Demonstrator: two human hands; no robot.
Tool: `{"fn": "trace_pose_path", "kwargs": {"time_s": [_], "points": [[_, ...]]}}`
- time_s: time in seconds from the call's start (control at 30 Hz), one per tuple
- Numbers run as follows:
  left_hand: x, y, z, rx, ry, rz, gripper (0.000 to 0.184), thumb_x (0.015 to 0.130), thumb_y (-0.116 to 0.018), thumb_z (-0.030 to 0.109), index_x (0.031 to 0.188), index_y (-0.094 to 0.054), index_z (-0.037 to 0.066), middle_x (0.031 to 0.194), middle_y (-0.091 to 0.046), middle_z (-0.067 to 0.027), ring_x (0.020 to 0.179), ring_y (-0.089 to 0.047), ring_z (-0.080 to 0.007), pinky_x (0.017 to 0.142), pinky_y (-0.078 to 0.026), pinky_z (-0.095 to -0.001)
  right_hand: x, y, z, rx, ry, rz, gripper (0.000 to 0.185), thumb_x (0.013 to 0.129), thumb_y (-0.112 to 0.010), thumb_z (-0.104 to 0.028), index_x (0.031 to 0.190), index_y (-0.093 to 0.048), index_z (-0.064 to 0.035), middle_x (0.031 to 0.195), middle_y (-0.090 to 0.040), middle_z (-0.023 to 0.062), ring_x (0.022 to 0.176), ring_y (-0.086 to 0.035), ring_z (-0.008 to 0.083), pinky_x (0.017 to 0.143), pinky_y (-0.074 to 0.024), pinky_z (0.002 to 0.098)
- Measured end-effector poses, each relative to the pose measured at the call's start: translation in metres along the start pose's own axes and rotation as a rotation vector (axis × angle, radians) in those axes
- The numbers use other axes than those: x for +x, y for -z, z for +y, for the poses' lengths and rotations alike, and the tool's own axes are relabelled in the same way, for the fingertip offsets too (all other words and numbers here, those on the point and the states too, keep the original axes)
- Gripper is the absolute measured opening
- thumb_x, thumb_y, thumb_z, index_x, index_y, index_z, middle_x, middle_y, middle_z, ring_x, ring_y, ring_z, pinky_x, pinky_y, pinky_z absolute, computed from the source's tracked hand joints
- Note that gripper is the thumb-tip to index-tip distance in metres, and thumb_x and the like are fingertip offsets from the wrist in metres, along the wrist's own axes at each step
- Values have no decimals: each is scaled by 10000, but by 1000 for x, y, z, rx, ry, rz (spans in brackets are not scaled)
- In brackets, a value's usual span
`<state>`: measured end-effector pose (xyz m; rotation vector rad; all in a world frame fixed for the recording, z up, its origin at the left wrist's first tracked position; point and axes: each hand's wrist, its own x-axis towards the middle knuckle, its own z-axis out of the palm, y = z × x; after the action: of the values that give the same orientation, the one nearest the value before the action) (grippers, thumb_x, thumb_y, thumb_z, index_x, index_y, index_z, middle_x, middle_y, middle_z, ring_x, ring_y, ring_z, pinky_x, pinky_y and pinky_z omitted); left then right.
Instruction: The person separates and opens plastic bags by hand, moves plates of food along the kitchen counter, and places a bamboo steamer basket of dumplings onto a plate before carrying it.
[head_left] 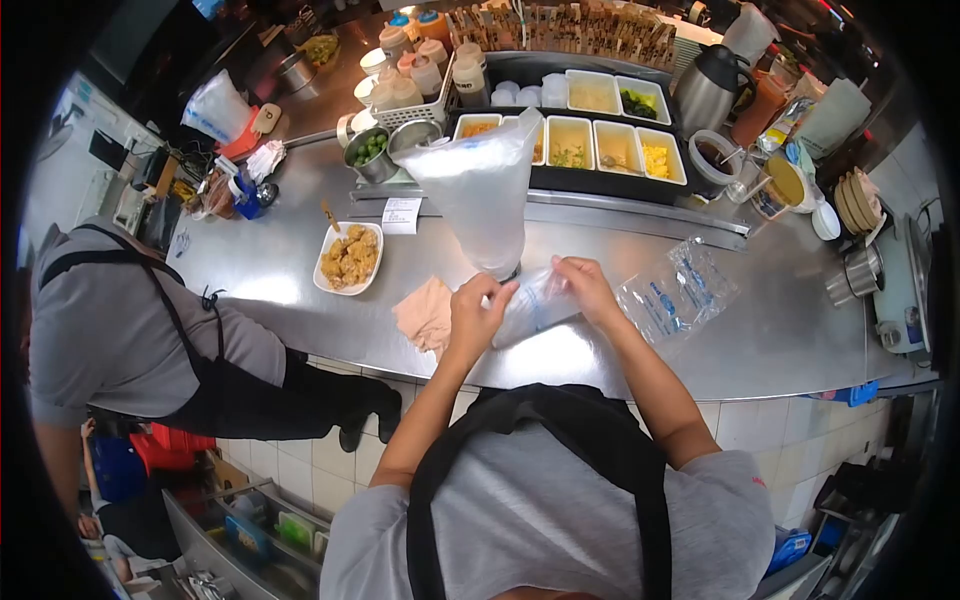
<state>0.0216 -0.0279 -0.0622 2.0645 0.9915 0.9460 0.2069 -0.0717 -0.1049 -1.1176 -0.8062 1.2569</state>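
Note:
A clear plastic bag (530, 312) with faint blue print lies slanted on the steel counter between my hands. My left hand (482, 308) is closed at its left edge, fingers pinched together. On the other side, my right hand (588, 287) pinches the bag's upper right corner. Just behind them a tall, translucent plastic bag (475, 195) stands upright, wide at the top and narrow at the base. Left of my left hand lies a crumpled peach cloth (425, 315). Another clear bag with blue print (678, 290) lies flat beyond my right hand.
A white dish of fried food (350, 258) and a paper receipt (402, 216) are on the left. Topping trays (570, 143), a bowl of green limes (369, 153) and squeeze bottles (426, 75) line the back. A co-worker (150, 320) stands at left.

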Motion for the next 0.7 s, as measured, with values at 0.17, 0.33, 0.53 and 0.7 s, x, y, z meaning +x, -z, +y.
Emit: {"fn": "trace_pose_path", "kwargs": {"time_s": [0.17, 0.33, 0.53, 0.7], "points": [[1, -2, 17, -811, 80, -340, 220, 841, -523, 96, 646, -451, 23, 584, -494, -15, 558, -498, -93, 509, -401, -238, 16, 3, 1, 116, 4, -58, 208, 854, -499, -218, 761, -549, -39, 702, -549, 38, 653, -502, 95, 633, -394, 229], [-1, 7, 14, -568, 154, -354, 215, 792, -595, 169, 894, -448, 51, 802, -510, -49, 643, -518, -118, 701, -407, -258, 18, 11, -57, 411, 93, -71, 147, 841, -520, -183, 799, -493, -46, 744, -531, 34, 677, -497, 113, 658, -396, 225], [21, 16, 61, -112, -82, -114, 687, 619, -738, 237, 1177, -405, 14, 990, -520, -128, 855, -524, -250, 749, -428, -321, 7, -20, -64, 150, 133, -65, 83, 826, -549, -136, 802, -509, -67, 734, -538, -5, 671, -478, 61, 645, -381, 185], [20, 28, 53, -162, -130, 5, 514, 654, -708, 208, 1086, -501, 22, 927, -552, -106, 820, -542, -245, 809, -384, -356, 8, -23, -75, 56, 242, 22, 58, 809, -567, -106, 807, -528, -62, 735, -543, -13, 682, -476, 54, 656, -382, 187]]}}
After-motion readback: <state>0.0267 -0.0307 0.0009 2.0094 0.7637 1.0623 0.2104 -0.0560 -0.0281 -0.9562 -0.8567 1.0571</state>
